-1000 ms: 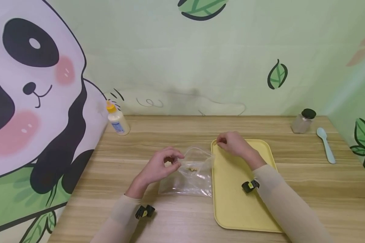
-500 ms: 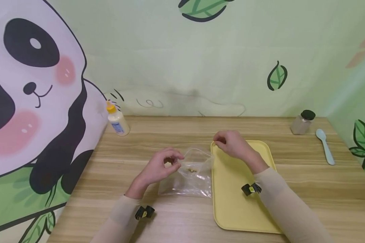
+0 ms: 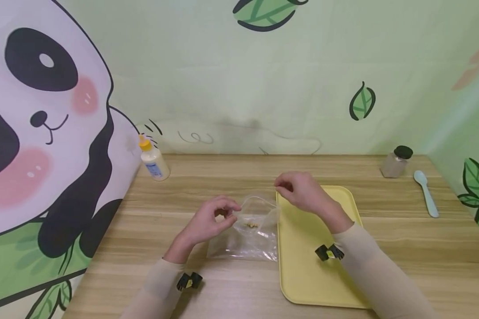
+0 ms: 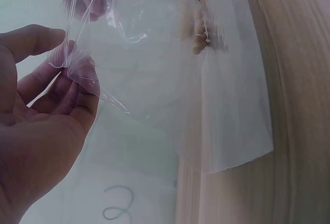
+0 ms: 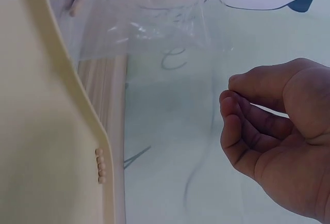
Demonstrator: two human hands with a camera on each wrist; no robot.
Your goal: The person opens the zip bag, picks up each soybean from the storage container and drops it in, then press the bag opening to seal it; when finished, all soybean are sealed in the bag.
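My left hand [image 3: 207, 220] pinches the opening edge of a clear zip bag [image 3: 243, 246] lying on the table; its thumb and fingers meet at the film in the left wrist view. Several small round tan pieces [image 3: 251, 225], like beads or beans, sit inside the bag. To the right, my right hand [image 3: 303, 192] hovers over the far left corner of a yellow tray [image 3: 303, 270]. Its thumb and fingertips come together in the right wrist view; whether a piece is between them is hidden. More tan pieces [image 5: 100, 166] lie in a row along the tray's rim.
A white bottle [image 3: 153, 164] with a yellow cap stands at the back left. Back right are a clear jar [image 3: 395, 165] with a black lid and a pale blue spoon [image 3: 426, 192]. Behind the wooden table rises a wall with panda and leaf drawings.
My right hand has lifted off the tray's far left corner and shifted left towards the bag. The left hand stays at the bag's edge.
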